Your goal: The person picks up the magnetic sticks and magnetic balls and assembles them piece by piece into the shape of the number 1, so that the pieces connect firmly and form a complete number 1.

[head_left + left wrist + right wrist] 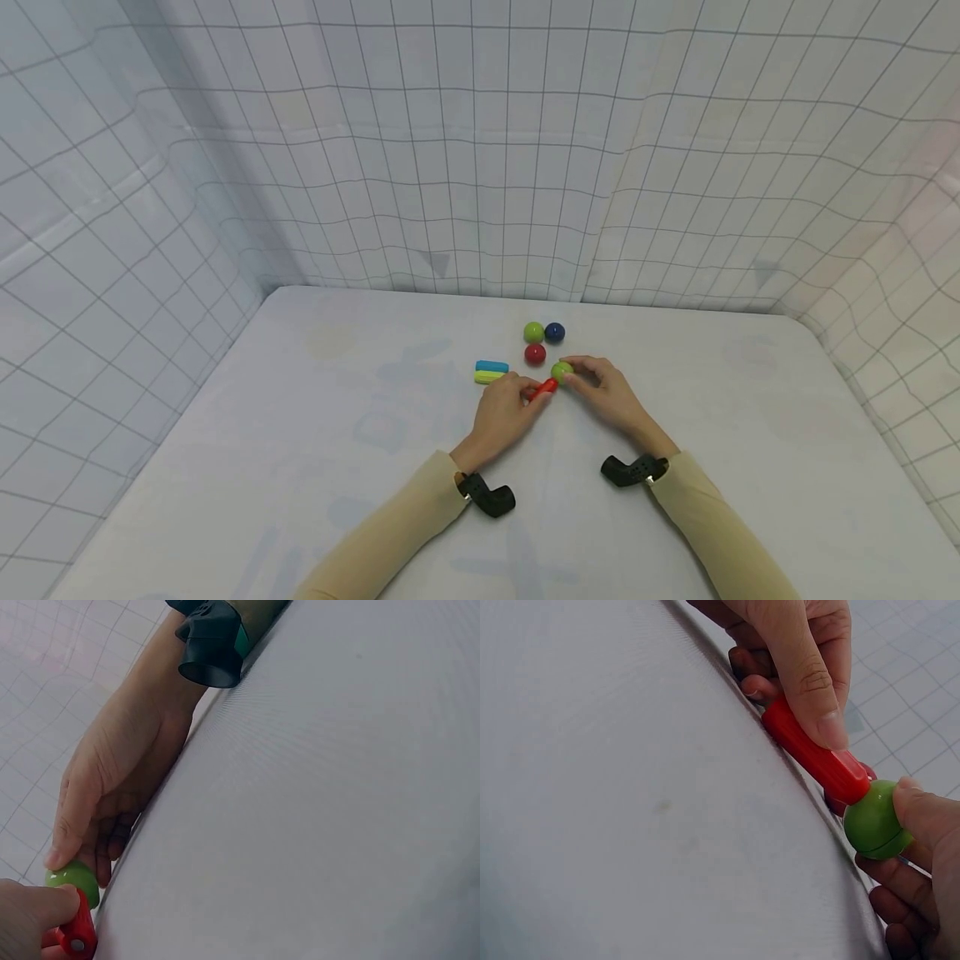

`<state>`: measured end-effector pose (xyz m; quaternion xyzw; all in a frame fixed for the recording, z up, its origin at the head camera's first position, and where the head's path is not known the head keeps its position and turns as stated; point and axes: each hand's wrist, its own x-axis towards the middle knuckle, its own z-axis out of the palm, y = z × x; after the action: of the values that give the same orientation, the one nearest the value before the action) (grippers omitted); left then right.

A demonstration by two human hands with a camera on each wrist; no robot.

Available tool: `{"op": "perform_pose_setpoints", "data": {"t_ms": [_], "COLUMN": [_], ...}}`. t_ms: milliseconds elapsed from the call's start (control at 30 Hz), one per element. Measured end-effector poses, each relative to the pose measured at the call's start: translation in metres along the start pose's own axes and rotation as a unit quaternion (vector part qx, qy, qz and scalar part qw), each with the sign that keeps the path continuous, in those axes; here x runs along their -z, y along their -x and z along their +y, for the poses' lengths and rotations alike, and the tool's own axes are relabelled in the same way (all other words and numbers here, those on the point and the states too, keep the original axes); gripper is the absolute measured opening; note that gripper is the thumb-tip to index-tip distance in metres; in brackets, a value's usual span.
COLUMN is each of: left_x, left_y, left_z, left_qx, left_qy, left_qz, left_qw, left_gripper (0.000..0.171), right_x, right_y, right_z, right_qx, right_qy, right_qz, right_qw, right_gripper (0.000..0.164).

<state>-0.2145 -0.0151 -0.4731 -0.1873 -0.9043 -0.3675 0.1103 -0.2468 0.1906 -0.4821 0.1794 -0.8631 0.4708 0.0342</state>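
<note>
My left hand (504, 412) pinches a red magnetic building stick (543, 389) between thumb and fingers. A silvery metal dot shows on one end of the red stick (81, 930) in the left wrist view. With thumb and fingers my right hand (609, 398) grips a green ball (562, 372). The red stick's far end touches the green ball (874, 821) in the right wrist view. Just beyond the hands lies a red ball (535, 354). A blue stick (492, 366) and a yellow-green stick (489, 377) lie side by side left of the left hand's fingers.
Behind the red ball, another green ball (534, 332) and a dark blue ball (555, 332) sit side by side on the white table (315, 450). Grid-patterned white sheets (480, 150) hang along the table's back and both sides.
</note>
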Motion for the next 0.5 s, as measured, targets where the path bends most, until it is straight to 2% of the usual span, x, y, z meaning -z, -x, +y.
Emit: {"op": "perform_pose_setpoints", "data": {"t_ms": [233, 500], "left_x": [-0.0006, -0.0032], "left_y": [-0.0001, -0.0015], "left_z": [0.0015, 0.0022], "left_qx": [0.001, 0.005], "left_qy": [-0.003, -0.004], "left_qz": [0.009, 0.015], "left_qw": [1.0000, 0.9999], "left_gripper": [0.024, 0.024], "right_x": [-0.0003, -0.0009], "right_y": [0.0009, 0.0016], "right_z": [-0.0008, -0.0019], "right_qx": [0.005, -0.014], "right_qy": [0.008, -0.002], "right_qz": [0.008, 0.028], "right_qw": [1.000, 1.000], "right_gripper": [0.034, 0.036]}}
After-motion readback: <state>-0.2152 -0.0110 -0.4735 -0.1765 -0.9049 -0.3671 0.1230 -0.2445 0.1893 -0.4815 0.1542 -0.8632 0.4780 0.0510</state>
